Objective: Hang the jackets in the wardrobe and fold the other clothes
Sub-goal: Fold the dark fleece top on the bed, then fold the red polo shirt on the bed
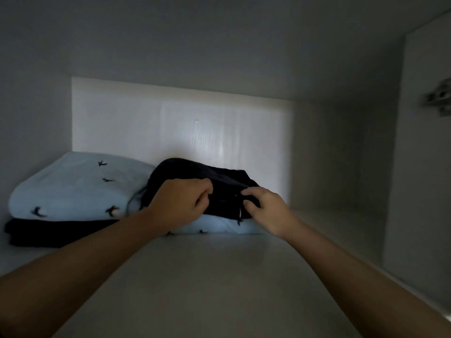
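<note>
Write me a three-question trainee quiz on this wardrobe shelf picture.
1. True or false: the left hand and the right hand both hold the dark garment.
2. What lies under the light blue patterned garment at the left? A) a dark folded cloth B) a hanger C) a shoebox
3. Fill in: the metal hinge sits at the ___ edge of the view.
Key: 1 true; 2 A; 3 right.

Bare forearms [92,254], with no sleeves in view, lead to the left hand [179,207] and right hand [267,212].
</note>
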`<state>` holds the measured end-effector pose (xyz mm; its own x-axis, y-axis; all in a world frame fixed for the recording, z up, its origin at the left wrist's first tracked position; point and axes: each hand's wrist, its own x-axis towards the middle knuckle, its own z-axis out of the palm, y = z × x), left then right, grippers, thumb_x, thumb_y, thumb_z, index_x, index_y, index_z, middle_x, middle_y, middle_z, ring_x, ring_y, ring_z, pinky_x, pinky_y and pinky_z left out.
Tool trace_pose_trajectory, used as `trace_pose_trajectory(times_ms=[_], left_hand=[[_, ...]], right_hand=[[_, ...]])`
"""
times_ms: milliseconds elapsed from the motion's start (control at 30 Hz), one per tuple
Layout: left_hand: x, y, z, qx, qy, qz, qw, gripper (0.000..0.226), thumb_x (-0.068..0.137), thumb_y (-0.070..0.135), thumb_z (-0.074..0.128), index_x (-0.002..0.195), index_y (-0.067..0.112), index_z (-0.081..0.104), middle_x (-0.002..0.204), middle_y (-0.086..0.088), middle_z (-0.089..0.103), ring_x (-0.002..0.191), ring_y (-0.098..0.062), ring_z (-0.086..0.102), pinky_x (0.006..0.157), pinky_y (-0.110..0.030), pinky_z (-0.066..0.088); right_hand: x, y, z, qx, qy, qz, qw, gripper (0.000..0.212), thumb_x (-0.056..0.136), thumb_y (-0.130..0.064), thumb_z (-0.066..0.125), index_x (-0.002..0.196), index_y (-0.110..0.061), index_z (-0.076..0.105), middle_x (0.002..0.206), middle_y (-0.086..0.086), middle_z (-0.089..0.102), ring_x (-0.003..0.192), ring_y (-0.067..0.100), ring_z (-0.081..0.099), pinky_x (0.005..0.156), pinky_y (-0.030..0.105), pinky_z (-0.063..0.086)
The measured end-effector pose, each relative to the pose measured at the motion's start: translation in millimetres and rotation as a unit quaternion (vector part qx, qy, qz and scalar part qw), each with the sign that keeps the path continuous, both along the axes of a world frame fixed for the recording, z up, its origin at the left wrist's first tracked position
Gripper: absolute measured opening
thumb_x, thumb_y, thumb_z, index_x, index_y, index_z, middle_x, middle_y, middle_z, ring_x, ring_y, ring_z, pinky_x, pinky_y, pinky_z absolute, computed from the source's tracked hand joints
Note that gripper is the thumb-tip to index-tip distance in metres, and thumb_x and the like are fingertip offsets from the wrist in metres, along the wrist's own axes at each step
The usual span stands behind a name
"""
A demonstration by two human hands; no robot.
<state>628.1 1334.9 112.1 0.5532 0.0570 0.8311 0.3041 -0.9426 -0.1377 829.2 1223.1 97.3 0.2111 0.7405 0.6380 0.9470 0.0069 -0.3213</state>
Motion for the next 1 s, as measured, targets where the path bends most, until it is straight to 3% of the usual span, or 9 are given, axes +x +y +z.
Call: trace_pose_trajectory(times_ms=[100, 167, 267, 333, 500, 667, 767, 867, 1000], left_hand=[[-2, -70, -13, -0.017, -0.029, -0.055, 0.998, 0.026, 0.08, 0.031, 0.04, 0.08, 0.022, 0.065, 0.057, 0.01, 0.056, 0.05, -0.007, 0.05, 0.05, -0.028, 0.046], [-5, -124, -29, -0.047, -0.052, -0.119, 0.99, 0.019, 0.08, 0.03, 0.045, 0.08, 0.026, 0.063, 0.054, 0.011, 0.053, 0.049, -0.006, 0.05, 0.049, -0.026, 0.045], [-7, -209, -60, -0.123, -0.057, -0.221, 0.966, 0.016, 0.083, 0.03, 0.047, 0.086, 0.026, 0.061, 0.06, 0.006, 0.061, 0.054, -0.012, 0.059, 0.055, -0.033, 0.049], [-4, -269, -85, -0.19, -0.051, -0.304, 0.932, 0.017, 0.086, 0.03, 0.046, 0.085, 0.024, 0.062, 0.063, 0.006, 0.063, 0.057, -0.014, 0.062, 0.056, -0.036, 0.05], [4, -444, -157, -0.301, 0.004, -0.469, 0.831, 0.017, 0.09, 0.028, 0.046, 0.086, 0.024, 0.062, 0.067, 0.01, 0.065, 0.057, -0.01, 0.064, 0.054, -0.035, 0.051], [-14, -636, -221, -0.383, 0.147, -0.588, 0.697, 0.016, 0.091, 0.021, 0.049, 0.087, 0.02, 0.065, 0.067, 0.01, 0.066, 0.062, -0.009, 0.066, 0.056, -0.025, 0.053], [-35, -739, -251, -0.429, 0.226, -0.63, 0.607, 0.018, 0.091, 0.018, 0.049, 0.088, 0.021, 0.066, 0.067, 0.008, 0.067, 0.063, -0.009, 0.067, 0.058, -0.016, 0.05], [-52, -832, -274, -0.404, 0.311, -0.669, 0.542, 0.018, 0.093, 0.016, 0.049, 0.09, 0.022, 0.066, 0.07, 0.01, 0.067, 0.064, -0.009, 0.067, 0.058, -0.021, 0.055], [-62, -953, -285, -0.356, 0.374, -0.718, 0.467, 0.019, 0.093, 0.021, 0.047, 0.091, 0.022, 0.066, 0.07, 0.012, 0.067, 0.064, -0.01, 0.067, 0.059, -0.029, 0.057]], right_hand=[[-24, -73, -20, 0.069, 0.037, -0.001, 0.997, 0.03, 0.091, -0.016, 0.056, 0.121, -0.019, 0.062, 0.123, -0.008, 0.059, 0.106, 0.003, 0.052, 0.08, -0.006, 0.026], [-44, -135, -37, 0.112, 0.059, -0.001, 0.992, 0.028, 0.089, -0.009, 0.058, 0.114, -0.02, 0.065, 0.113, -0.015, 0.059, 0.098, -0.008, 0.05, 0.081, -0.006, 0.027], [-74, -234, -67, 0.156, 0.117, -0.02, 0.981, 0.03, 0.088, -0.004, 0.058, 0.105, -0.027, 0.064, 0.11, -0.015, 0.063, 0.099, -0.003, 0.057, 0.086, 0.005, 0.039], [-94, -306, -90, 0.186, 0.152, -0.068, 0.968, 0.027, 0.089, -0.003, 0.056, 0.102, -0.025, 0.064, 0.107, -0.009, 0.065, 0.096, 0.001, 0.061, 0.083, 0.012, 0.045], [-146, -500, -157, 0.214, 0.214, -0.261, 0.917, 0.026, 0.092, -0.006, 0.051, 0.098, -0.027, 0.065, 0.099, -0.015, 0.067, 0.09, 0.001, 0.063, 0.071, 0.007, 0.044], [-227, -692, -214, 0.211, 0.243, -0.45, 0.833, 0.03, 0.092, -0.008, 0.049, 0.093, -0.035, 0.063, 0.099, -0.019, 0.067, 0.092, 0.001, 0.064, 0.07, 0.008, 0.045], [-273, -787, -232, 0.237, 0.245, -0.549, 0.763, 0.034, 0.091, -0.007, 0.05, 0.088, -0.039, 0.06, 0.095, -0.019, 0.068, 0.089, 0.002, 0.065, 0.073, 0.018, 0.052], [-319, -869, -249, 0.279, 0.248, -0.621, 0.689, 0.036, 0.09, -0.004, 0.049, 0.085, -0.038, 0.061, 0.092, -0.014, 0.07, 0.086, 0.006, 0.066, 0.076, 0.024, 0.054], [-367, -970, -268, 0.314, 0.231, -0.698, 0.601, 0.034, 0.089, -0.001, 0.05, 0.087, -0.031, 0.064, 0.089, -0.014, 0.07, 0.083, 0.005, 0.067, 0.074, 0.022, 0.054]])
